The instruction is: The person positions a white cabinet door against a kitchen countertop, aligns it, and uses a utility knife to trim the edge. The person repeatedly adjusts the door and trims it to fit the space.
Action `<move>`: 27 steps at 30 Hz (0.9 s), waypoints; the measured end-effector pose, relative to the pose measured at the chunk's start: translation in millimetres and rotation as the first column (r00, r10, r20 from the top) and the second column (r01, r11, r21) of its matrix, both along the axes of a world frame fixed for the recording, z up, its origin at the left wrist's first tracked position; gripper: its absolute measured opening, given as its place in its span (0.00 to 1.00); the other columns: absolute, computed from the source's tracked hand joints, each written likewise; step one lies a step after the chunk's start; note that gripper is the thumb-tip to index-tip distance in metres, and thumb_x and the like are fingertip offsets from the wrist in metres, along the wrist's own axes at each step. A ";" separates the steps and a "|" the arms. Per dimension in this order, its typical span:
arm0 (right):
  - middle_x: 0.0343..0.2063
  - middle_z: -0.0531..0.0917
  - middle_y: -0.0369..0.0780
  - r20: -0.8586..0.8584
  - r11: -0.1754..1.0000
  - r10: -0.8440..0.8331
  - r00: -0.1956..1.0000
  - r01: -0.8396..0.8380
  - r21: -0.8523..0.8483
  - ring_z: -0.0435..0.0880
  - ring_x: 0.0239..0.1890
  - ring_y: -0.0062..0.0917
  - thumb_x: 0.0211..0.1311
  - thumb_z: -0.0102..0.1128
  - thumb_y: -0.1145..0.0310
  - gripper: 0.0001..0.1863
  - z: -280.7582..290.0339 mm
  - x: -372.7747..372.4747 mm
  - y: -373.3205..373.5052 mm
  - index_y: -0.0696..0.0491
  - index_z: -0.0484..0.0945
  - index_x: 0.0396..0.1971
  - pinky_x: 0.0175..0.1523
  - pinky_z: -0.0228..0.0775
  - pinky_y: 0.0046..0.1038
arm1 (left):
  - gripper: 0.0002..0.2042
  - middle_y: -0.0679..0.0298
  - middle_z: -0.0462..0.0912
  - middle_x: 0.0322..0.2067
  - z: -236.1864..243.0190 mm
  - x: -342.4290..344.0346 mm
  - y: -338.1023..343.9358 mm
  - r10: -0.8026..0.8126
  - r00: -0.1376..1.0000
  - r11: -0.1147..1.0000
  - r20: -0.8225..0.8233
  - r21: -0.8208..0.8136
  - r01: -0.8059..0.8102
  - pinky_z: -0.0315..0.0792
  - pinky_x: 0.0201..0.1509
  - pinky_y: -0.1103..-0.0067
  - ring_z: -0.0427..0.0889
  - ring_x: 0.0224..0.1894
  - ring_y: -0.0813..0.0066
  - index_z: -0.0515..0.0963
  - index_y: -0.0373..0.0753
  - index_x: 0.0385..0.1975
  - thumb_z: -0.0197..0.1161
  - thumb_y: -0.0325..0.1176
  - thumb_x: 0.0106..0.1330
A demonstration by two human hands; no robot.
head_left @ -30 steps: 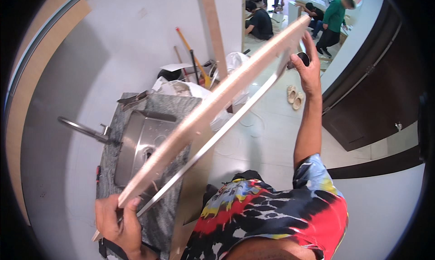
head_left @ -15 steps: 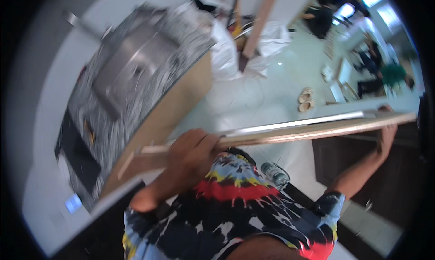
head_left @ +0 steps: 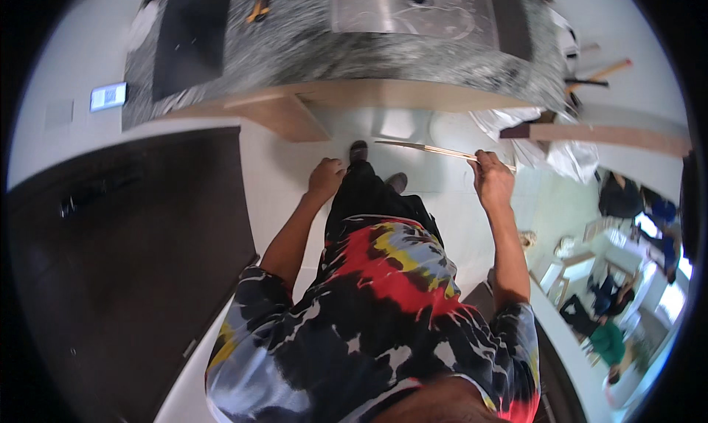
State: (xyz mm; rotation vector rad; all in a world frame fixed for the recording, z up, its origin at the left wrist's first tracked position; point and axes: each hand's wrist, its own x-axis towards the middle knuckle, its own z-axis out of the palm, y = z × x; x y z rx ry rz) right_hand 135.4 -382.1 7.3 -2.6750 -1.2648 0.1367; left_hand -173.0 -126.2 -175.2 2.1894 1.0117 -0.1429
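One thin wooden board (head_left: 445,151), streaked grey countertop (head_left: 295,50)

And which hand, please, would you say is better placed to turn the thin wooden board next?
Probably the right hand: it grips the board near one end, while the left hand is apart from it, beyond the other end.

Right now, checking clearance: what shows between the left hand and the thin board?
In the head view, a dark shoe, lower down, shows between the left hand and the thin board.
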 end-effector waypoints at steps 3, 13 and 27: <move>0.28 0.81 0.42 -0.065 0.990 0.096 0.993 -0.102 -0.099 0.82 0.29 0.41 0.63 0.61 0.63 0.09 -68.6 16.2 38.4 0.53 0.78 0.34 0.34 0.73 0.39 | 0.14 0.53 0.81 0.45 10.1 -50.1 50.1 0.083 0.996 0.983 -0.035 0.168 -0.077 0.72 0.57 0.66 0.79 0.51 0.54 0.81 0.36 0.42 0.68 0.32 0.56; 0.35 0.82 0.44 0.000 0.979 0.163 0.987 -0.162 -0.122 0.81 0.41 0.39 0.62 0.54 0.66 0.07 -189.3 82.3 93.2 0.53 0.78 0.33 0.49 0.73 0.37 | 0.23 0.46 0.74 0.57 3.4 -10.9 234.1 -0.138 0.922 0.859 -0.362 0.420 0.294 0.61 0.67 0.58 0.70 0.61 0.47 0.73 0.33 0.56 0.65 0.33 0.61; 0.42 0.85 0.42 -0.889 0.930 0.170 0.425 0.230 0.288 0.82 0.46 0.24 0.66 0.60 0.67 0.13 14.7 -21.9 233.1 0.59 0.81 0.46 0.55 0.72 0.28 | 0.14 0.52 0.76 0.51 -22.4 -26.2 258.2 -0.325 0.925 0.769 -0.195 0.515 0.378 0.66 0.59 0.54 0.72 0.57 0.51 0.79 0.38 0.46 0.66 0.31 0.59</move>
